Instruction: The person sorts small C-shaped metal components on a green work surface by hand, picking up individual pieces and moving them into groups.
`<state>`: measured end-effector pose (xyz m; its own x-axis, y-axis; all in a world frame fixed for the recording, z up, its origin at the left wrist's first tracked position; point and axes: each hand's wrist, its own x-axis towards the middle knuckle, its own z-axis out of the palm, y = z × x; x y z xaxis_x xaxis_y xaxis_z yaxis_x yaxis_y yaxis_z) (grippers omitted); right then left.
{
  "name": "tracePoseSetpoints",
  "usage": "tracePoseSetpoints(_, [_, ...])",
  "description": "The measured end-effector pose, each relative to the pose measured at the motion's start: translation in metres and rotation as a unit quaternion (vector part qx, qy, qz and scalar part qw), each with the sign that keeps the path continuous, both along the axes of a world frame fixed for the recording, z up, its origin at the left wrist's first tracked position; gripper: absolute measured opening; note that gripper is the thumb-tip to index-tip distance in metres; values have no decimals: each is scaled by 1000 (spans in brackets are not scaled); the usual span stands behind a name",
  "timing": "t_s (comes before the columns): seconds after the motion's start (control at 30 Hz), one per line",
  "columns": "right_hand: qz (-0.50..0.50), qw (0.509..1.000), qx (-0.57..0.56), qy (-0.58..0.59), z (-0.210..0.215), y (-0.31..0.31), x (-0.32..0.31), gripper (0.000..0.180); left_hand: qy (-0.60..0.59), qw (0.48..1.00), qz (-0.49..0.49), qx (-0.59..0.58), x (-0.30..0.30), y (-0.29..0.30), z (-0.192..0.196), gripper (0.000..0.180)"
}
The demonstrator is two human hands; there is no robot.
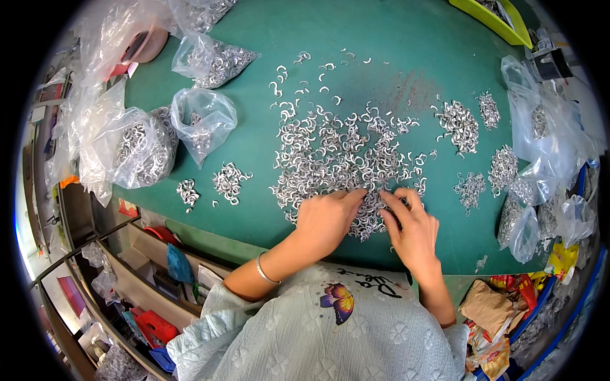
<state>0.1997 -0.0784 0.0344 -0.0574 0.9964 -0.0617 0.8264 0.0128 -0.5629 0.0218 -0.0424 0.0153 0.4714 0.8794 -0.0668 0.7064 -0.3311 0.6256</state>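
Note:
A broad heap of small curved, silvery metal pieces (324,159) lies spread on the green tabletop, thinning to loose ones at its far side. Both my hands are at its near edge. My left hand (325,219), with a bangle on the wrist, has its fingers drawn together and pointing right into the heap; its fingertips are partly hidden, so what they hold cannot be made out. Facing it, my right hand (413,227) has bent fingers spread from the thumb, the tips touching the pieces. No piece shows clearly in its grasp.
Small sorted piles (459,127) lie to the right, and two more (230,183) to the left. Clear plastic bags of metal pieces (149,146) stand on the left; other plastic bags (537,190) crowd the right edge. A yellow-green tray (499,19) sits at the far right.

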Motion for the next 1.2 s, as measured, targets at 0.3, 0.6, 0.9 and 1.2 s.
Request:
tracePoseSetpoints(0.3, [-54,996,36,58,-3,22,4,21,8,999,44,-22,8,4,18,22])
tracePoseSetpoints(0.6, [37,993,-49,100,1,9,16,21,-36,998,50,-24,-1,0,11,20])
tracePoseSetpoints(0.9, [-39,999,23,0,0,19,1,17,-33,999,32,2,1,1,7,12])
tracePoseSetpoints(1.2, [-23,999,30,0,-2,22,-13,16,-26,999,32,-8,4,-1,12,10])
